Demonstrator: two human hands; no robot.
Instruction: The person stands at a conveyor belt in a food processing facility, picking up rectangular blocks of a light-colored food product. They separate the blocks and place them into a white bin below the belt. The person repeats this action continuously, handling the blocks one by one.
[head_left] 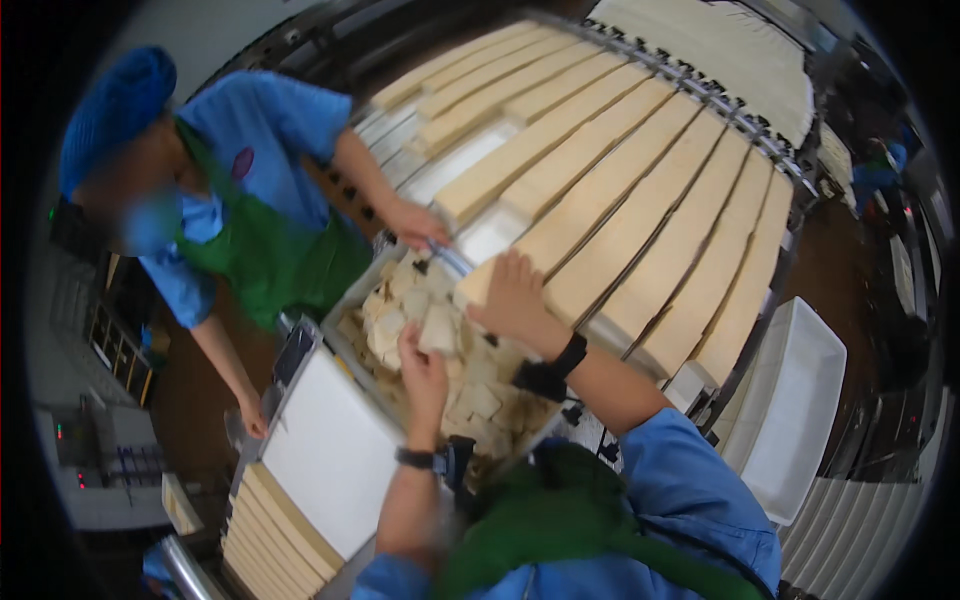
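Note:
My left hand (425, 378) is closed, thumb and fingers at a pale, flat scrap (438, 331) that looks like sponge cake or bread, above a grey bin (352, 372). Heaped torn pieces (478, 402) of the same pale stuff fill that bin. My right hand (516, 298) lies over the near end of a long, cream-coloured cake-like strip (578, 232). Its fingers reach across the top and the thumb sits by the cut end, apparently gripping it. The underside of that grip is hidden.
More long strips (640, 285) lie side by side on the conveyor (487, 228). At the left a co-worker's hand (418, 224) holds a blue-and-white tool near the bin. A white board (335, 435) and stacked strips (275, 535) are lower left; a white tub (795, 410) stands right.

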